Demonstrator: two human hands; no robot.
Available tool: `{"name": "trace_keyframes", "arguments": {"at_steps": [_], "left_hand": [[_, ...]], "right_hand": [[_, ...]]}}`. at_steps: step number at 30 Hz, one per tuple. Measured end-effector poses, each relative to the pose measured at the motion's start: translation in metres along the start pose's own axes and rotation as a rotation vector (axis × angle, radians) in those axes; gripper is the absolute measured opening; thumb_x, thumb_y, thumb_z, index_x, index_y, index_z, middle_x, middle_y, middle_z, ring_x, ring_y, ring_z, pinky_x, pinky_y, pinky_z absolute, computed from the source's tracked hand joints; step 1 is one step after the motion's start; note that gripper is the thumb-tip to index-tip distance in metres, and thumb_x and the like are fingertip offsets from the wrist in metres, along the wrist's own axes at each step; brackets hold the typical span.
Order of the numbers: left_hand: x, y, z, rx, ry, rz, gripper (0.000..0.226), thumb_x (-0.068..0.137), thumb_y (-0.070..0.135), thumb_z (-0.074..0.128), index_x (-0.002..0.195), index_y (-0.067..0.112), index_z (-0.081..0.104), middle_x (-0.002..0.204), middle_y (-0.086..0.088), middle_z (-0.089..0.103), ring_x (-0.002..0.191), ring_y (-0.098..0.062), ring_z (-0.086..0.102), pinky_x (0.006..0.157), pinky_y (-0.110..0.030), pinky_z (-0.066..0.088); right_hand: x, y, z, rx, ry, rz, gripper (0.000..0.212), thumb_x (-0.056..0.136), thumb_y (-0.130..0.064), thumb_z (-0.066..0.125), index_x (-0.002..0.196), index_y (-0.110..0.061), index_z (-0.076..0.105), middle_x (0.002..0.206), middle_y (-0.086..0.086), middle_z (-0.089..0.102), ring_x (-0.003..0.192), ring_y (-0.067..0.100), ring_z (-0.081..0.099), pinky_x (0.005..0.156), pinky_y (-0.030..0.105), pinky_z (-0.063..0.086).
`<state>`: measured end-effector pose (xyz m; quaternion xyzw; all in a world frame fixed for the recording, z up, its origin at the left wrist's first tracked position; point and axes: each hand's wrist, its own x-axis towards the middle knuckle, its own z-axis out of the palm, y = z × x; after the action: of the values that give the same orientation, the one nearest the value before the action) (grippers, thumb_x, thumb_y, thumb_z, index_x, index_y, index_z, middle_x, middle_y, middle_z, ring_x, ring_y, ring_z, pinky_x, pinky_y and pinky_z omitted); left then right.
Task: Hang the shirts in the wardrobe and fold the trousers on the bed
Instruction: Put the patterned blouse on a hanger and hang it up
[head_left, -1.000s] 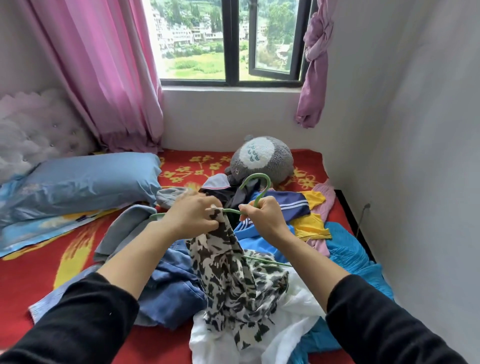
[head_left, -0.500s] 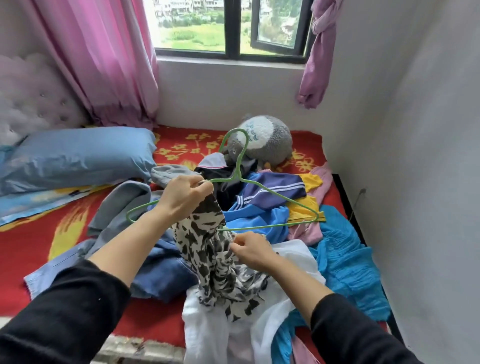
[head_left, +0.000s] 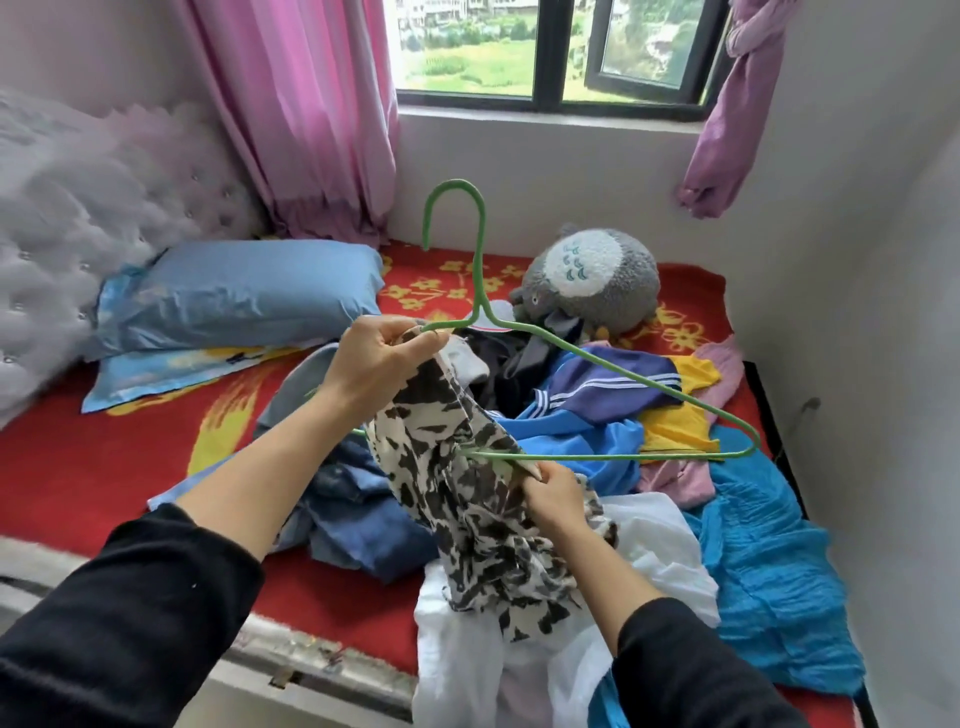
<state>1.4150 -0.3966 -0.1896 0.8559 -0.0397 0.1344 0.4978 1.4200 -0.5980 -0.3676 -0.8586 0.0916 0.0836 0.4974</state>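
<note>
Pinches black-and-white patterned shirt (head_left: 467, 499) with right hand (head_left: 553, 493), nearest, just under bottom bar of green wire hanger (head_left: 480, 318). Grips shirt's upper edge against hanger with left hand (head_left: 384, 358). Raised higher above clothes pile (head_left: 587, 431) on bed (head_left: 78, 467) than half a second ago, hook upright. Judged: dressing half done, hanger's other arm bare.
</note>
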Motion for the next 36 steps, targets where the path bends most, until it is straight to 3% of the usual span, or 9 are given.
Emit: {"name": "trace_keyframes", "arguments": {"at_steps": [4, 7, 10, 14, 19, 24, 27, 32, 36], "left_hand": [[-0.002, -0.031, -0.015, 0.065, 0.022, -0.061, 0.035, 0.086, 0.019, 0.063, 0.058, 0.001, 0.052, 0.046, 0.011, 0.044, 0.045, -0.003, 0.038, 0.052, -0.023, 0.031], [-0.005, -0.057, -0.019, 0.081, -0.006, -0.094, 0.024, 0.084, 0.023, 0.065, 0.074, 0.001, 0.063, 0.07, -0.011, 0.062, 0.063, -0.025, 0.053, 0.062, -0.03, 0.039], [-0.008, -0.068, -0.016, 0.045, -0.009, -0.091, 0.015, 0.086, 0.017, 0.068, 0.071, 0.015, 0.07, 0.08, 0.004, 0.069, 0.072, -0.009, 0.061, 0.069, -0.02, 0.044], [-0.011, -0.067, -0.01, 0.052, -0.034, -0.072, 0.024, 0.087, 0.017, 0.067, 0.065, 0.024, 0.071, 0.062, 0.022, 0.067, 0.058, 0.006, 0.059, 0.055, -0.005, 0.041], [-0.008, -0.068, -0.009, 0.127, -0.085, -0.005, 0.02, 0.09, 0.024, 0.064, 0.071, 0.031, 0.069, 0.052, 0.021, 0.06, 0.048, 0.004, 0.052, 0.049, -0.013, 0.039], [-0.004, -0.063, -0.01, 0.283, -0.107, 0.149, 0.041, 0.089, 0.036, 0.058, 0.07, 0.0, 0.063, 0.051, -0.005, 0.052, 0.045, -0.012, 0.04, 0.047, -0.028, 0.034], [0.002, -0.06, -0.017, 0.375, -0.09, 0.225, 0.037, 0.091, 0.035, 0.053, 0.076, 0.003, 0.064, 0.061, -0.006, 0.063, 0.058, -0.023, 0.056, 0.059, -0.036, 0.046], [0.002, -0.055, -0.015, 0.689, -0.076, 0.351, 0.031, 0.088, 0.034, 0.047, 0.085, 0.012, 0.069, 0.071, -0.005, 0.07, 0.066, -0.03, 0.066, 0.058, -0.038, 0.053], [0.006, -0.061, -0.003, 0.741, 0.036, 0.165, 0.022, 0.094, 0.025, 0.05, 0.081, 0.011, 0.062, 0.08, -0.013, 0.069, 0.079, -0.034, 0.064, 0.064, -0.036, 0.044]], "right_hand": [[0.007, -0.001, -0.029, 0.553, 0.01, 0.118, 0.019, 0.091, -0.003, 0.053, 0.075, -0.011, 0.058, 0.063, 0.005, 0.058, 0.057, 0.014, 0.056, 0.05, 0.021, 0.044], [0.016, 0.003, -0.053, 0.839, -0.063, 0.187, 0.014, 0.095, -0.002, 0.047, 0.09, -0.005, 0.06, 0.067, 0.011, 0.067, 0.055, 0.019, 0.064, 0.051, 0.025, 0.052], [0.021, 0.009, -0.073, 0.91, -0.051, 0.205, 0.028, 0.095, -0.003, 0.043, 0.117, 0.005, 0.058, 0.077, 0.015, 0.067, 0.059, 0.022, 0.065, 0.054, 0.032, 0.054], [0.027, 0.009, -0.093, 0.901, 0.09, 0.214, 0.022, 0.093, 0.001, 0.048, 0.11, -0.008, 0.06, 0.071, 0.005, 0.068, 0.054, 0.014, 0.063, 0.049, 0.024, 0.052], [0.036, 0.002, -0.112, 0.671, 0.334, 0.203, 0.031, 0.089, 0.01, 0.045, 0.075, -0.018, 0.049, 0.059, 0.005, 0.046, 0.039, 0.008, 0.038, 0.034, 0.012, 0.029], [0.04, -0.012, -0.122, 0.376, 0.539, 0.114, 0.02, 0.082, 0.006, 0.056, 0.078, -0.013, 0.057, 0.07, 0.008, 0.057, 0.058, 0.019, 0.048, 0.048, 0.021, 0.045], [0.044, -0.015, -0.128, 0.221, 0.527, 0.054, 0.02, 0.079, 0.001, 0.062, 0.073, -0.017, 0.059, 0.076, 0.009, 0.061, 0.072, 0.023, 0.054, 0.067, 0.037, 0.048], [0.032, -0.032, -0.134, -0.107, 0.542, -0.044, 0.016, 0.085, 0.002, 0.05, 0.094, -0.006, 0.062, 0.083, 0.005, 0.057, 0.08, 0.023, 0.049, 0.069, 0.027, 0.033], [0.026, -0.047, -0.121, 0.202, 0.403, -0.06, 0.015, 0.086, 0.003, 0.053, 0.077, -0.01, 0.053, 0.077, 0.007, 0.055, 0.07, 0.024, 0.051, 0.062, 0.034, 0.044]]}}
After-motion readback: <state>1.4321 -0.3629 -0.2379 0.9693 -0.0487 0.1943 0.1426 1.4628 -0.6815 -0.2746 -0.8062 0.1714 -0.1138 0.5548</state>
